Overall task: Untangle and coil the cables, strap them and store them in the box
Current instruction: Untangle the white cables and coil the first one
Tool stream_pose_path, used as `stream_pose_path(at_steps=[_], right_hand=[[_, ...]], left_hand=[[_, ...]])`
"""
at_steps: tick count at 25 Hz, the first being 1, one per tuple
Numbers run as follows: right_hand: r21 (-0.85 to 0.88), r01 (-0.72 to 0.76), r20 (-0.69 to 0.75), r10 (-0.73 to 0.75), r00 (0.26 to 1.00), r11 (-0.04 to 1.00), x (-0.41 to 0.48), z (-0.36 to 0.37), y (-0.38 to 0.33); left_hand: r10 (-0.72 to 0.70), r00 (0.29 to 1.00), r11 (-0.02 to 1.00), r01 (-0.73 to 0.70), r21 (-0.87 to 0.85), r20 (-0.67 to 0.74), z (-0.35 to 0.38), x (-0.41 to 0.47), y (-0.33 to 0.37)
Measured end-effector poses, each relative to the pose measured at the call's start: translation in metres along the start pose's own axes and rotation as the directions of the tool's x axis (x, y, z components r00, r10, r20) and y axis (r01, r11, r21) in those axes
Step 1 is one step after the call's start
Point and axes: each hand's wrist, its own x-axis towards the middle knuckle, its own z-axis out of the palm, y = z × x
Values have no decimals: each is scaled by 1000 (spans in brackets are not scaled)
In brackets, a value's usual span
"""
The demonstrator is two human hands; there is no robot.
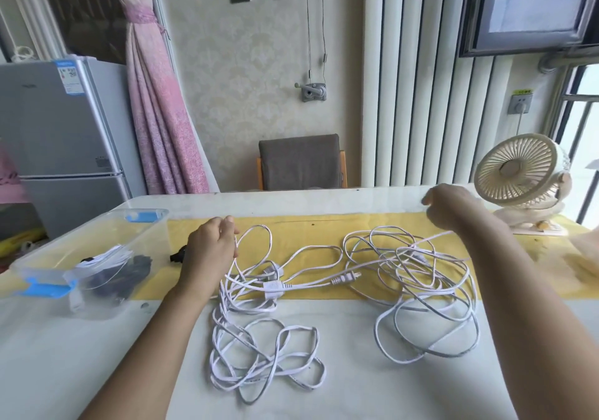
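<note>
White cables lie tangled on the table in two heaps: a left heap (259,355) near the front and a right heap (421,290). A white plug (345,278) and a white socket block (275,288) lie between them. My left hand (210,251) pinches a loop of cable at the left heap's far side. My right hand (450,207) is raised over the right heap, fingers curled round a strand that runs taut down to the pile. A clear plastic box (97,225) with blue clips stands at the left, holding a coiled white cable and dark items.
A cream desk fan (522,173) stands at the table's far right corner. A small black object (178,255) lies beside my left hand, near the box. A yellow runner (308,228) crosses the table. A grey chair (301,163) stands behind the table.
</note>
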Motion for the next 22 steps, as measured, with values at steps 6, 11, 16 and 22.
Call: stream_pose_path(at_steps=[6, 11, 16, 22], right_hand=[[322, 548, 199, -621, 758, 772, -83, 51, -130], [255, 604, 506, -636, 582, 755, -89, 50, -124], [181, 598, 361, -619, 698, 781, -71, 19, -103], [292, 722, 110, -772, 626, 627, -87, -31, -103]], left_hand=[[-10, 998, 999, 7, 40, 59, 4, -3, -2], [7, 915, 984, 66, 167, -404, -37, 13, -11], [-103, 917, 949, 206, 237, -385, -54, 19, -28], [285, 934, 936, -222, -274, 216, -4, -21, 34]])
